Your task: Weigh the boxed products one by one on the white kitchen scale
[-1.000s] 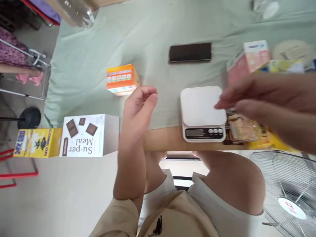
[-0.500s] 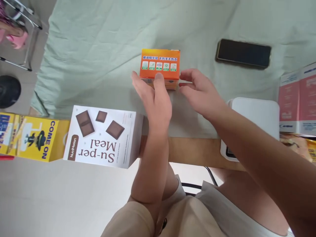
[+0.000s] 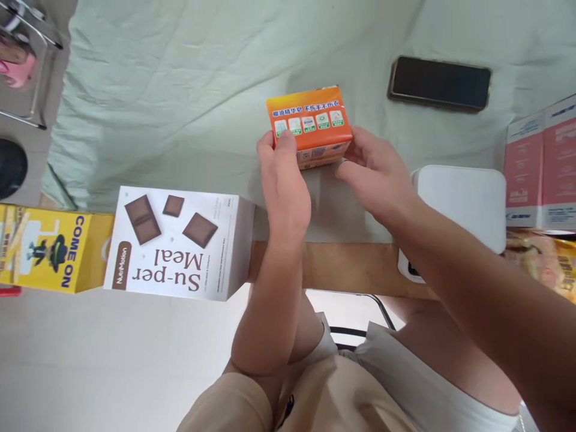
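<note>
An orange soap pack [image 3: 315,129] with Chinese print and a row of small pictures sits between my hands over the green cloth, slightly turned. My left hand [image 3: 287,189] grips its left end, the thumb lying on the top face. At the other end, my right hand [image 3: 377,174] closes around the corner; its fingers are partly hidden behind the pack and its thumb is low at the front edge. Whether the pack's underside touches the cloth I cannot tell. A white kitchen scale [image 3: 459,201] stands to the right, partly covered by my right forearm.
A white Su-per Meal box [image 3: 173,240] and a yellow box [image 3: 49,252] line the table's front edge on the left. A black phone [image 3: 440,83] lies at the back right. Pink-and-white cartons [image 3: 540,168] and a yellow food packet [image 3: 546,261] are beyond the scale.
My right hand has come left from beside the scale to the soap pack. Both hands now hold the pack, which has turned slightly. The view has shifted left and closer.
</note>
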{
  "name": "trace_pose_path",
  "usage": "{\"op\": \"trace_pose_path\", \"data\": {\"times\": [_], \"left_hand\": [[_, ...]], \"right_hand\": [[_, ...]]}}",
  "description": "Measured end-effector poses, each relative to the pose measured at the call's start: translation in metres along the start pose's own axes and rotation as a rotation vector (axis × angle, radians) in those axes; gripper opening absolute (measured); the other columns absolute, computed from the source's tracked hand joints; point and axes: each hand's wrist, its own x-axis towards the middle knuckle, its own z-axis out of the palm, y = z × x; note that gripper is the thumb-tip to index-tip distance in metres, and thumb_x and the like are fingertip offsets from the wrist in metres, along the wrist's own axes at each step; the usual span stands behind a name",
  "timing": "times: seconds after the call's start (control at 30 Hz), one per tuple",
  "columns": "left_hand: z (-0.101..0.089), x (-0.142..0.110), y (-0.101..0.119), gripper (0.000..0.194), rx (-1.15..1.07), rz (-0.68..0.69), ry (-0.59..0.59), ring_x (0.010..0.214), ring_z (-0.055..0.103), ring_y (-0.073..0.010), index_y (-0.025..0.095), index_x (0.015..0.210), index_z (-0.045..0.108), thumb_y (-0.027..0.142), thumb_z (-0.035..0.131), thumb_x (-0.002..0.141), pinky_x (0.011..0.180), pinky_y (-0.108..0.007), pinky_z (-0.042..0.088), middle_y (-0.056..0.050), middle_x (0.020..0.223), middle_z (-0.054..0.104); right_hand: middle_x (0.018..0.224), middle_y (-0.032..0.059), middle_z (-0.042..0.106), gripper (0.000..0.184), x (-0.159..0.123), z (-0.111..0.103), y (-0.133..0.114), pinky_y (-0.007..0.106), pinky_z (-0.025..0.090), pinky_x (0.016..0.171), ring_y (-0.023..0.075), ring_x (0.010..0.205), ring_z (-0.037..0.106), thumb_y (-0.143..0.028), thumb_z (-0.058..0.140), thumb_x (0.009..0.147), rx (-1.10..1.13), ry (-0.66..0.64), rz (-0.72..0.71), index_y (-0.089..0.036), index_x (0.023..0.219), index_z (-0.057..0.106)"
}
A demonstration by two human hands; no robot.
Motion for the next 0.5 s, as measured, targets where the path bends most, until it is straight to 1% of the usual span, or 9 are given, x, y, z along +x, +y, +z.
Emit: {"op": "trace_pose_path", "data": {"times": [0.07, 0.1, 0.13, 0.2, 0.27, 0.33, 0.4, 0.47, 0.5], "left_hand": [[0.002, -0.016, 0.01, 0.036, 0.0, 0.063, -0.034, 0.126, 0.067, -0.0198, 0.027, 0.118, 0.056, 0.05, 0.029, 0.11, 0.11, -0.041, 0.056, -0.002, 0.132, 0.069], [0.004, -0.026, 0.017, 0.038, -0.013, 0.104, -0.042, 0.132, 0.065, -0.0207, 0.028, 0.118, 0.058, 0.053, 0.032, 0.109, 0.114, -0.043, 0.056, -0.002, 0.134, 0.068], [0.006, -0.037, 0.025, 0.04, -0.026, 0.143, -0.057, 0.138, 0.061, -0.0221, 0.029, 0.118, 0.06, 0.058, 0.035, 0.107, 0.119, -0.045, 0.054, -0.001, 0.136, 0.068], [0.012, -0.06, 0.038, 0.05, -0.061, 0.206, -0.154, 0.151, 0.051, -0.0235, 0.031, 0.12, 0.064, 0.071, 0.041, 0.101, 0.131, -0.047, 0.046, -0.001, 0.143, 0.064], [0.022, -0.078, 0.042, 0.062, -0.075, 0.225, -0.305, 0.159, 0.042, -0.0237, 0.032, 0.123, 0.066, 0.082, 0.046, 0.094, 0.137, -0.046, 0.04, 0.0, 0.153, 0.057], [0.035, -0.09, 0.032, 0.066, -0.062, 0.259, -0.448, 0.158, 0.043, -0.027, 0.035, 0.126, 0.068, 0.086, 0.046, 0.091, 0.132, -0.049, 0.046, 0.001, 0.158, 0.053], [0.049, -0.094, 0.012, 0.062, -0.053, 0.375, -0.538, 0.151, 0.051, -0.0316, 0.041, 0.132, 0.067, 0.083, 0.043, 0.093, 0.123, -0.053, 0.054, 0.002, 0.155, 0.056], [0.063, -0.093, -0.01, 0.057, -0.068, 0.508, -0.567, 0.145, 0.058, -0.0327, 0.046, 0.137, 0.066, 0.078, 0.044, 0.096, 0.12, -0.054, 0.055, 0.001, 0.146, 0.061], [0.068, -0.092, -0.019, 0.055, -0.065, 0.546, -0.576, 0.143, 0.059, -0.0325, 0.047, 0.138, 0.065, 0.076, 0.044, 0.097, 0.12, -0.054, 0.055, 0.0, 0.143, 0.062]], "right_hand": [[0.123, -0.0022, 0.078, 0.058, -0.019, -0.011, -0.01, 0.05, 0.063, 0.108, 0.0227, 0.119, 0.074, -0.006, 0.051, 0.074, 0.017, 0.006, 0.08, -0.033, 0.12, 0.07], [0.124, -0.0026, 0.077, 0.06, -0.031, -0.017, -0.016, 0.051, 0.06, 0.111, 0.0228, 0.121, 0.072, -0.006, 0.05, 0.074, 0.022, 0.035, 0.101, -0.034, 0.123, 0.069], [0.124, -0.0027, 0.077, 0.062, -0.043, -0.025, -0.021, 0.053, 0.058, 0.113, 0.0227, 0.122, 0.071, -0.005, 0.05, 0.074, 0.018, 0.086, 0.085, -0.033, 0.126, 0.07], [0.123, -0.0023, 0.077, 0.065, -0.069, -0.043, -0.029, 0.054, 0.056, 0.116, 0.0234, 0.123, 0.071, -0.004, 0.049, 0.073, 0.071, 0.189, -0.009, -0.03, 0.128, 0.071], [0.121, -0.0032, 0.078, 0.067, -0.092, -0.063, -0.032, 0.053, 0.055, 0.117, 0.0245, 0.125, 0.071, -0.002, 0.046, 0.071, 0.184, 0.307, -0.136, -0.03, 0.125, 0.075], [0.114, -0.0046, 0.079, 0.066, -0.111, -0.082, -0.029, 0.053, 0.057, 0.114, 0.0259, 0.124, 0.073, -0.002, 0.044, 0.069, 0.257, 0.467, -0.204, -0.03, 0.116, 0.08], [0.105, -0.0036, 0.079, 0.061, -0.125, -0.1, -0.022, 0.052, 0.061, 0.105, 0.0278, 0.117, 0.075, -0.004, 0.044, 0.068, 0.247, 0.62, -0.175, -0.029, 0.106, 0.084], [0.099, -0.002, 0.08, 0.056, -0.135, -0.114, -0.01, 0.05, 0.064, 0.093, 0.0281, 0.107, 0.078, -0.006, 0.045, 0.068, 0.205, 0.708, -0.118, -0.027, 0.102, 0.085], [0.099, -0.0018, 0.08, 0.055, -0.138, -0.119, -0.003, 0.048, 0.065, 0.09, 0.0274, 0.104, 0.078, -0.008, 0.047, 0.069, 0.19, 0.719, -0.103, -0.026, 0.104, 0.085]]}}
